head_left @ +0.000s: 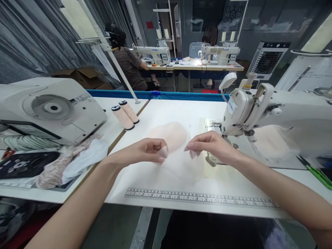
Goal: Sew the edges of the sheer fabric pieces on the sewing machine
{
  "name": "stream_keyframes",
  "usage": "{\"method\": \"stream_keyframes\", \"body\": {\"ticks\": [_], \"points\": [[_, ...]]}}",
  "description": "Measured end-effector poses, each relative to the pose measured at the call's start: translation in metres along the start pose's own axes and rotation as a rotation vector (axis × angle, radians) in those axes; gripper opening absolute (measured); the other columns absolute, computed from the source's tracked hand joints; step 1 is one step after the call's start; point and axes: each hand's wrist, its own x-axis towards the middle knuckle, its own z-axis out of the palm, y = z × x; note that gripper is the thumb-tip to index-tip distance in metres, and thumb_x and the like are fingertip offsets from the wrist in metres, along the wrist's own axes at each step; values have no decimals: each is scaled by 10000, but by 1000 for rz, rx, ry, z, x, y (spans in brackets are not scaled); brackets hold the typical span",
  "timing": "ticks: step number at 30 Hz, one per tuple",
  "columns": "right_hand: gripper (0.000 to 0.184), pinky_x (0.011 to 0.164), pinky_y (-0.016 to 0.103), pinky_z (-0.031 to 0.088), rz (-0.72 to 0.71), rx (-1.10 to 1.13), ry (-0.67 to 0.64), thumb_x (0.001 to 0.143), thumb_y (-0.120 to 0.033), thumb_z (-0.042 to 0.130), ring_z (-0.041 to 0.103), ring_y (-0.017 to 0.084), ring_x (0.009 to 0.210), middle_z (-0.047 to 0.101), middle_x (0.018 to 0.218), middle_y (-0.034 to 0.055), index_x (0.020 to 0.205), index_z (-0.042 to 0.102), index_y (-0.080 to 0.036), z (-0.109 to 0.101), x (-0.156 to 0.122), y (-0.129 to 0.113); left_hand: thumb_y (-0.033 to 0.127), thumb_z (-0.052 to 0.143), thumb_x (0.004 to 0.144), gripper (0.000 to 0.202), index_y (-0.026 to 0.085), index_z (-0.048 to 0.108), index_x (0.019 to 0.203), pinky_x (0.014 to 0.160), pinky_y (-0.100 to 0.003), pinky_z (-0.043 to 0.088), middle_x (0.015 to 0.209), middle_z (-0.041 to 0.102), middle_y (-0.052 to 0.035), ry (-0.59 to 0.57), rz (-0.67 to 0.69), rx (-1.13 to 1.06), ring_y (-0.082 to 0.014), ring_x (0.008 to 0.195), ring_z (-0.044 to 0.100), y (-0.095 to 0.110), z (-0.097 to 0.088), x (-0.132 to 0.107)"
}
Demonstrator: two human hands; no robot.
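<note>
My left hand (153, 150) pinches a small bit of sheer, pale fabric (163, 152) between thumb and fingers. Opposite it, my right hand (207, 145) is closed on another bit of sheer fabric (192, 154) with fine white stripes. Whether both bits belong to one piece I cannot tell. A gap separates the hands, held just above the white sewing table (145, 173). Behind them lies a thin, peach-coloured rounded fabric piece (172, 135). Just right of my right hand stands the head of a white sewing machine (236, 110).
Two peach thread spools (126, 116) stand at the back left. A second machine (52, 107) and lace (52, 169) occupy the left table. A printed ruler (194, 199) runs along the front edge. Green-handled scissors (316, 173) lie far right. Beyond, a person (129, 65) sits at another table.
</note>
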Motion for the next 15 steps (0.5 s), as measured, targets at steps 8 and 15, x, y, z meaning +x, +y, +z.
{"method": "stream_keyframes", "body": {"ticks": [8, 15], "points": [[172, 627, 236, 506, -27, -10, 136, 800, -348, 682, 632, 107, 666, 688, 700, 14, 808, 743, -187, 3, 33, 2, 548, 616, 813, 332, 224, 664, 868, 578, -295, 513, 724, 637, -32, 510, 38, 29, -142, 592, 591, -17, -39, 2], [142, 506, 193, 445, 27, -114, 379, 817, -308, 604, 647, 113, 626, 675, 658, 11, 803, 631, -170, -14, 89, 48, 494, 537, 841, 383, 190, 713, 994, 495, -232, 371, 725, 601, -11, 538, -7, 268, -84, 513, 450, -40, -67, 80]]}}
